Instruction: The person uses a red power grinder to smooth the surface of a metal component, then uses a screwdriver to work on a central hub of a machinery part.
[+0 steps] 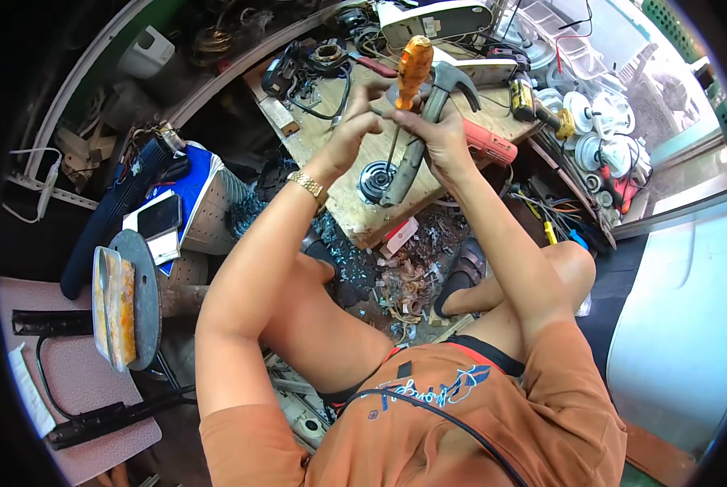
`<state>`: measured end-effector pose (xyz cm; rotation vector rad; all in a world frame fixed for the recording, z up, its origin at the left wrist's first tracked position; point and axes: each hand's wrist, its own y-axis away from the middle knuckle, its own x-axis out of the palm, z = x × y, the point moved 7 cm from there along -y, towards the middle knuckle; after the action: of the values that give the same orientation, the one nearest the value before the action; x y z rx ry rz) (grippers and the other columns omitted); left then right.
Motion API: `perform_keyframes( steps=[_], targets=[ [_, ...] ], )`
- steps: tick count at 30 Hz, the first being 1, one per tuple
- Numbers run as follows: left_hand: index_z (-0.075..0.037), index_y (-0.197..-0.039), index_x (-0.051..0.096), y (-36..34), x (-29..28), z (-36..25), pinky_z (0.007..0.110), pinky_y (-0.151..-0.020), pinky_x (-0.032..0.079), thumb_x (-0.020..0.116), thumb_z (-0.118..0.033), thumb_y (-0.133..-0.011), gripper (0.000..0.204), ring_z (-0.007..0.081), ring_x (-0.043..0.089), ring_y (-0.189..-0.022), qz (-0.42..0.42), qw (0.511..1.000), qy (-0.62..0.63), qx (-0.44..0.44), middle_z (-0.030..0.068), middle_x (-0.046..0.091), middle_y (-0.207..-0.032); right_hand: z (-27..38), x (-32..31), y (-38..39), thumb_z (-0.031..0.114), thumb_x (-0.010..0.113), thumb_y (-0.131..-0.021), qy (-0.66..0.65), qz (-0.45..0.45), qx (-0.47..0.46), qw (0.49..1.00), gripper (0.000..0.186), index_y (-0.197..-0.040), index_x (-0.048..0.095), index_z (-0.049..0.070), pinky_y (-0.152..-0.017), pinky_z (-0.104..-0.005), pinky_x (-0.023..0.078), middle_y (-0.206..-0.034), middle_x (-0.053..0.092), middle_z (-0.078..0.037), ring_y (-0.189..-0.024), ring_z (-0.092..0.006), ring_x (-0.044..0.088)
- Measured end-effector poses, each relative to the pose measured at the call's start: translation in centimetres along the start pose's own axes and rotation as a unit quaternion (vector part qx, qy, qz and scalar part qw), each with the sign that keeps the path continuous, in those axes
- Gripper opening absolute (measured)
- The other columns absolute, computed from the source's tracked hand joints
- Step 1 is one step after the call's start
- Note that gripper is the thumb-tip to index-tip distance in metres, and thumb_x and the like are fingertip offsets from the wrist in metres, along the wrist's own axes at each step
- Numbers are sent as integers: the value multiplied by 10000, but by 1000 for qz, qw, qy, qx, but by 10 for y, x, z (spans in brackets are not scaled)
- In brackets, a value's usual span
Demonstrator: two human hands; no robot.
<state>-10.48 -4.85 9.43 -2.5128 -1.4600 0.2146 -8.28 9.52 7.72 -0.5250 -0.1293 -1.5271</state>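
My right hand (445,144) is closed round a claw hammer (435,105), its head up and its worn handle slanting down. A screwdriver (415,69) with an orange handle stands upright against that hand, by the thumb. Its shaft points down to a round dark metal part (375,182) with a ringed centre, which lies on the wooden bench (331,166); I cannot tell whether the tip touches it. My left hand (357,126) hovers just left of the screwdriver, fingers apart and slightly blurred, with nothing visible in it.
A red cylindrical tool body (489,142) lies right of the hammer. Motor parts with wires (323,61) and a yellow-black drill (523,97) sit on the bench. White plastic parts (607,122) are piled at right. Scraps (412,296) litter the floor; a phone (159,213) lies at left.
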Motion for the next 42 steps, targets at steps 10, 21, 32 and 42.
perform_keyframes(
  steps=[10, 21, 32, 42],
  targets=[
    [-85, -1487, 405, 69, -1, 119, 662, -1085, 309, 894, -579, -616, 1114, 382, 351, -1440, 113, 811, -550, -163, 150, 438, -1484, -9, -17, 9, -26, 690, -875, -179, -32, -9, 983, 287, -1111, 535, 27, -757, -331, 532, -896, 584, -50, -819, -172, 610],
    [-62, -1407, 474, 43, 23, 106, 469, -1018, 515, 894, -294, -612, 929, 476, 578, -1174, 244, 810, -521, -110, 275, 434, -1399, 47, 41, 29, 45, 738, -843, 143, 153, -38, 977, 447, -1248, 549, 35, -857, -292, 539, -1056, 647, -32, -942, -120, 642],
    [-83, -1531, 415, 67, -52, 116, 462, -1080, 468, 802, -293, -738, 907, 446, 564, -1254, 117, 797, -572, -153, 276, 464, -1455, 59, -154, 76, 88, 794, -727, 642, 367, 94, 667, 621, -1322, 618, 91, -964, -453, 510, -1129, 704, -204, -1085, -383, 662],
    [-153, -1500, 436, 52, 2, 100, 502, -1009, 502, 670, -27, -803, 746, 422, 608, -1205, 168, 754, -633, -39, 130, 528, -1436, -7, -354, 114, 188, 824, -765, 836, 291, 291, 364, 510, -1250, 713, 298, -1035, -605, 405, -1130, 758, -50, -1126, -262, 694]
  ],
)
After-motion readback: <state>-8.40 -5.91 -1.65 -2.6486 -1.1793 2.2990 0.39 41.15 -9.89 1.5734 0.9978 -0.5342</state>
